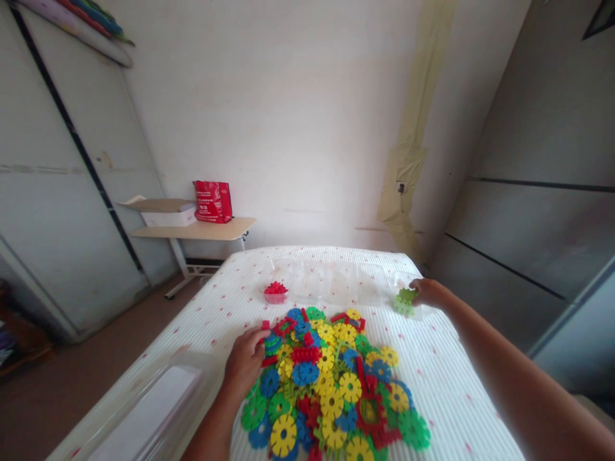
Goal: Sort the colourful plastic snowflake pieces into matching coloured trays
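A large heap of plastic building pieces (331,402), with notched discs in yellow, blue and green and red connectors, lies on the bed. At its left edge my left hand (244,358) is closed, with a small red plastic piece (266,324) at its fingertips. My right hand (429,293) reaches to the far right, its fingers closed on a light green plastic piece (407,294) over a clear container. More light green pieces show below it in that container. Red pieces (275,289) fill a small clear compartment at the far left.
A white dotted sheet (216,291) covers the bed. Clear divided trays (336,282) stand in a row at the back. A clear plastic lid or box (158,410) lies at front left. Beyond it, a side table (216,229) bears a red bag (213,202) and a white box (168,218).
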`<action>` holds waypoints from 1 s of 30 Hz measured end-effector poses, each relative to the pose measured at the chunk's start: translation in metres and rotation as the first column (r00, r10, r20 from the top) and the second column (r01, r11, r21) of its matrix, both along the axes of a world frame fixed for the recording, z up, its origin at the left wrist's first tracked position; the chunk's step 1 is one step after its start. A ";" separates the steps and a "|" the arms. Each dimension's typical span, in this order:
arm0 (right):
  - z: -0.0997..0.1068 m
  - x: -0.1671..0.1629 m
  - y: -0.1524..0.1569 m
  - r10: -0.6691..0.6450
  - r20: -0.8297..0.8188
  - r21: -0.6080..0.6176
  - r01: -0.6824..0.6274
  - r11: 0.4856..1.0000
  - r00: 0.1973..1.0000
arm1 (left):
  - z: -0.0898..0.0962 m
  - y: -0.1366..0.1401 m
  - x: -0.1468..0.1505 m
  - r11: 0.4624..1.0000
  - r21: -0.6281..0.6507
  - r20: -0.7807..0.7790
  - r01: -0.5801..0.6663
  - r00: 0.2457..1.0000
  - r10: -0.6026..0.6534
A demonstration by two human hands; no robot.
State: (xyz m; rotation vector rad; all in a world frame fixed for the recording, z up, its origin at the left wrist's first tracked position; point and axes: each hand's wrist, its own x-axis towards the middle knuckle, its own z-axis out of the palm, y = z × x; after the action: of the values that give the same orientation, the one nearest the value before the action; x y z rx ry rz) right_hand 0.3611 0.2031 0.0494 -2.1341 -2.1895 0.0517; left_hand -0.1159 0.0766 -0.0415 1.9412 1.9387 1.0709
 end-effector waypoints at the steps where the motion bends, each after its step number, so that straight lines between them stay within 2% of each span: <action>1: -0.001 -0.001 0.002 0.004 0.005 -0.014 -0.004 1.000 1.000 | 0.000 0.000 0.000 1.000 -0.004 0.000 0.001 1.000 -0.001; 6: -0.005 -0.010 0.004 0.021 -0.004 -0.055 -0.022 0.998 1.000 | -0.001 0.001 0.000 1.000 -0.002 0.010 0.010 1.000 -0.010; 10: 0.001 -0.014 0.000 0.019 -0.021 -0.046 -0.020 0.999 1.000 | 0.000 0.000 0.001 1.000 -0.003 0.005 0.006 1.000 -0.006; 16: 0.031 -0.031 -0.018 0.004 -0.045 0.099 0.000 0.995 0.999 | 0.001 -0.001 0.001 1.000 -0.012 -0.011 0.006 1.000 -0.007; 19: 0.038 -0.060 -0.044 0.133 -0.105 0.159 -0.115 0.980 0.986 | 0.000 0.000 0.000 1.000 -0.022 -0.025 0.017 1.000 -0.017; 21: 0.037 -0.087 -0.070 0.326 -0.220 0.190 -0.287 0.939 0.919 | -0.001 0.000 -0.001 1.000 -0.017 -0.027 0.020 0.999 -0.020; 24: 0.028 -0.127 -0.114 0.560 -0.350 0.171 -0.536 0.827 0.751 | -0.002 0.000 -0.001 1.000 -0.008 -0.021 0.020 1.000 -0.020; 27: 0.016 -0.156 -0.149 0.702 -0.373 0.204 -0.685 0.700 0.606 | -0.003 0.000 0.000 1.000 -0.003 -0.019 0.014 1.000 -0.014; 29: 0.007 -0.166 -0.161 0.743 -0.337 0.217 -0.720 0.659 0.578 | -0.003 0.000 0.000 1.000 0.009 -0.017 0.011 1.000 -0.011; 30: 0.003 -0.169 -0.163 0.748 -0.318 0.217 -0.723 0.656 0.583 | -0.003 0.000 0.000 1.000 0.016 -0.015 0.009 1.000 -0.009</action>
State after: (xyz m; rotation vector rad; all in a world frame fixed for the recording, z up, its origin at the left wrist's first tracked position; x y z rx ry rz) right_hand 0.1926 0.0397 0.0525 -0.8976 -2.5750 0.4058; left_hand -0.1159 0.0770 -0.0447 1.9695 1.9329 1.0760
